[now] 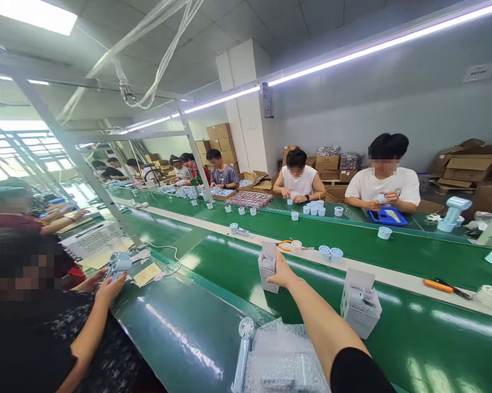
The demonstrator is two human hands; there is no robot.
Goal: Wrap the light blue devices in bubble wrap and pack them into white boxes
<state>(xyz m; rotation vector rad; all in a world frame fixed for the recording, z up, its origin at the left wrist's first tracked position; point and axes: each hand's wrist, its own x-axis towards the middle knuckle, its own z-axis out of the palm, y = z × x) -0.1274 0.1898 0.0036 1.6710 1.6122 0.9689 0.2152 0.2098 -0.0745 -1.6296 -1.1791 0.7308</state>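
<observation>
My right hand (286,272) reaches out over the green belt, its fingers wrapped round the right side of a small white box (268,273). That box stands upright with its top flap raised, and bubble wrap shows inside. To the right of my forearm is a second open white box (359,311), with a bubble-wrapped item in it. Below my arm, at the near edge, lies a pile of bubble wrap bags (282,360). A light blue handheld fan (245,349) rests against the pile's left side. My left hand is out of view.
A white strip (238,240) divides the belt (217,262); orange-handled pliers (285,244), orange-handled cutters (442,285) and round fan parts (330,252) lie along it. At left, a co-worker's hands (107,286) hold a light blue fan. Several people work across the belt.
</observation>
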